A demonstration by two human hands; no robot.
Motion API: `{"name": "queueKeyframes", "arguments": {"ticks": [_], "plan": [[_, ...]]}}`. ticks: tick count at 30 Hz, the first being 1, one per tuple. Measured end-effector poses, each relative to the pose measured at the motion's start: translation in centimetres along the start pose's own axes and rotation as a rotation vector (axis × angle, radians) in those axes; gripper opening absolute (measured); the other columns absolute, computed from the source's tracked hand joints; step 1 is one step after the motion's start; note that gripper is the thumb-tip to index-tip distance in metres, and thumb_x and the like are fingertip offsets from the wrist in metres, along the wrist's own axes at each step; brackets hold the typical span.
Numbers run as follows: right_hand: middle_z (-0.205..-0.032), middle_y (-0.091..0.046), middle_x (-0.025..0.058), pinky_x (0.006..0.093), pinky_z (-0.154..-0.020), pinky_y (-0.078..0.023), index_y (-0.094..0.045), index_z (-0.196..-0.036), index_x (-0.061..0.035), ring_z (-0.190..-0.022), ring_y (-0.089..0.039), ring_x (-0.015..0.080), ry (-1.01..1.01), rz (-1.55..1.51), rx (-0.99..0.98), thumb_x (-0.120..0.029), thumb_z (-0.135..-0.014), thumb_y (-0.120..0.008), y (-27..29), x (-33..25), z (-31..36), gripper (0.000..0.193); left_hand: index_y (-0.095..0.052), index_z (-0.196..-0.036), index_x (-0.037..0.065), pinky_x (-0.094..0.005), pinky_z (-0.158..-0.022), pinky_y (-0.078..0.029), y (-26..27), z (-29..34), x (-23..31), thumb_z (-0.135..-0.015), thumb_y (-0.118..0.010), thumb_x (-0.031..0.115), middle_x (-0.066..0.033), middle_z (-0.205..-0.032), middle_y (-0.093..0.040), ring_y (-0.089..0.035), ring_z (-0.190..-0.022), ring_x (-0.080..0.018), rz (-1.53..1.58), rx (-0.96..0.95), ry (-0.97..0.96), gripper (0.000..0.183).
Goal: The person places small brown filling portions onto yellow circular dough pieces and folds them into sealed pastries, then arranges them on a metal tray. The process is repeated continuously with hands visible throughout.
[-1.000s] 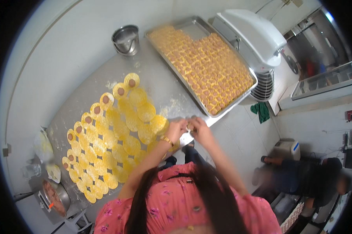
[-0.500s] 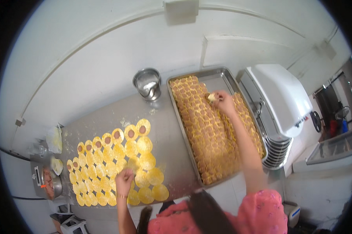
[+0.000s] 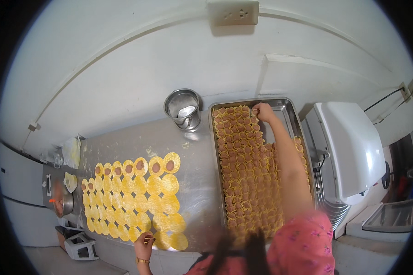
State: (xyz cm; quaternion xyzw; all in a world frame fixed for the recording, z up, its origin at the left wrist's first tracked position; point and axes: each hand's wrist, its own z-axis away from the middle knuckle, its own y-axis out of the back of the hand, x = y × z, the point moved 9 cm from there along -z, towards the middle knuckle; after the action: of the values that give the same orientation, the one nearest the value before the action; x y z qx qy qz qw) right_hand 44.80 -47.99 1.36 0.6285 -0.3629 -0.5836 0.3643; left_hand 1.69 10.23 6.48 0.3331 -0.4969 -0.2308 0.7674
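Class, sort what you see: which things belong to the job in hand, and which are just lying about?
In the job:
yellow rounds, by the left hand
metal tray of filled pieces, with the right hand over it
metal bowl of pinkish mixture, probably

Apparently lying about:
plastic bag
white stool
white machine
metal bucket, though its use is unclear

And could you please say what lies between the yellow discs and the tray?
The head view shows only smudged metal tabletop between the discs and the tray.
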Motion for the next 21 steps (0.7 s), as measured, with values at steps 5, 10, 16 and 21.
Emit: {"name": "queueKeyframes", "arguments": {"ticks": [5,10,16,21], "plan": [[-0.092,-0.064,0.0158,0.0372,-0.073,-0.049,-0.067,-0.096,-0.0075,-0.085,-0.061,0.0318,0.126,-0.04,-0.064,0.0,-0.065,-0.057,-0.2,-0.9,0.4,0.033,-0.061,-0.095,0.0,-0.0278,-0.061,-0.054,-1.9,-1.0,1.1,-0.074,-0.064,-0.004,-0.0105,-0.082,-0.065,-0.066,-0.073,-0.0178,0.032,-0.03,-0.026,0.022],[-0.092,-0.065,0.0151,0.035,-0.073,-0.05,-0.066,-0.099,-0.006,-0.085,-0.062,0.0289,-0.036,-0.241,-0.11,0.003,-0.064,-0.054,-0.6,0.0,0.6,0.038,-0.061,-0.095,0.0,-0.027,-0.061,-0.053,-2.8,-1.2,2.3,-0.074,-0.065,-0.004,-0.0099,-0.083,-0.066,-0.066,-0.072,-0.0167,-0.014,-0.068,-0.053,0.022],[-0.095,-0.065,0.0149,0.0335,-0.076,-0.049,-0.066,-0.101,-0.0066,-0.087,-0.063,0.027,0.018,-0.151,-0.151,0.002,-0.065,-0.052,-0.3,-0.2,0.8,0.04,-0.061,-0.095,0.0,-0.0262,-0.061,-0.052,-2.7,-1.2,2.2,-0.074,-0.064,-0.004,-0.0096,-0.084,-0.066,-0.066,-0.072,-0.0163,-0.017,-0.07,-0.043,0.022],[-0.095,-0.066,0.0144,0.034,-0.077,-0.048,-0.066,-0.101,-0.0079,-0.087,-0.063,0.0273,-0.001,-0.191,-0.132,0.0,-0.068,-0.049,-1.0,1.0,0.0,0.039,-0.061,-0.095,0.0,-0.027,-0.063,-0.053,-2.2,-1.8,1.6,-0.075,-0.065,-0.002,-0.0097,-0.083,-0.066,-0.066,-0.074,-0.0171,-0.009,-0.07,-0.068,0.021]]}}
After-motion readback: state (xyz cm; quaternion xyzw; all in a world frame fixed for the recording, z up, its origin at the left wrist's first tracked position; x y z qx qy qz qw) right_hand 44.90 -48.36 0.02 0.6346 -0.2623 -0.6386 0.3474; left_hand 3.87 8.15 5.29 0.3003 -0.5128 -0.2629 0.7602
